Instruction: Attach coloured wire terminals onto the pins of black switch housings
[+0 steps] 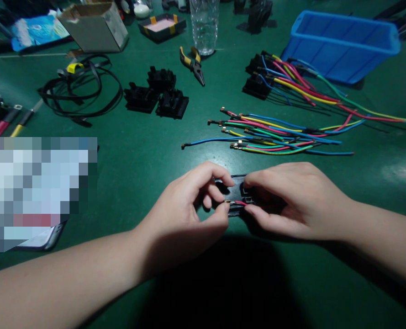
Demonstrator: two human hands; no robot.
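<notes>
Near the front middle of the green table, a black plastic socket part (236, 186) lies between my two hands. My left hand (197, 201) pinches the metal terminal end of a red wire (240, 203) between thumb and finger, at the part's left side. From the right, my right hand (292, 198) closes its thumb and fingers on the black part, the thumb tip close to the red wire. The wire's other end is hidden under that hand. Just beyond my hands lies a bundle of coloured wires (278, 132) with metal terminals.
Several black socket parts (161, 91) sit left of centre, beyond them yellow-handled pliers (194, 66). Two more black parts (257, 84) with wires stand before a blue bin (340, 45). A clear bottle (204, 27), coiled black cable (82, 89) and phone (48, 240) lie around.
</notes>
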